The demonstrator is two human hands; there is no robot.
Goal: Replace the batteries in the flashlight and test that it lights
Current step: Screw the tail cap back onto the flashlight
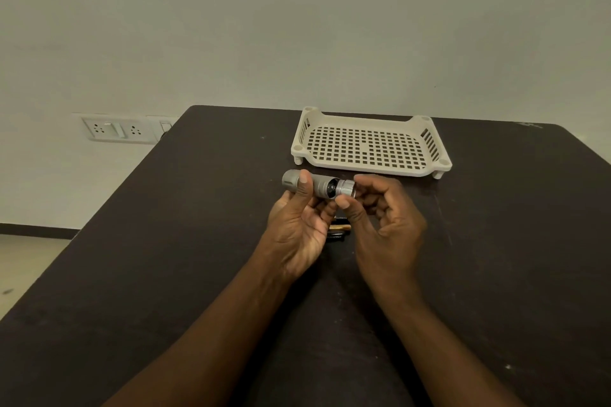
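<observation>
Above the dark table (198,241), we held the flashlight (317,184) clear of the surface, long axis running left to right. Our left hand (299,228) was closed around the barrel; our right hand (383,218) pinched the end cap (346,189) at the barrel's right end, a dark gap showing between them. Cap and barrel looked coaxial, so turning should decide the joint. Batteries (339,231) lay below, partly hidden. An empty tray (367,129) sat beyond.
</observation>
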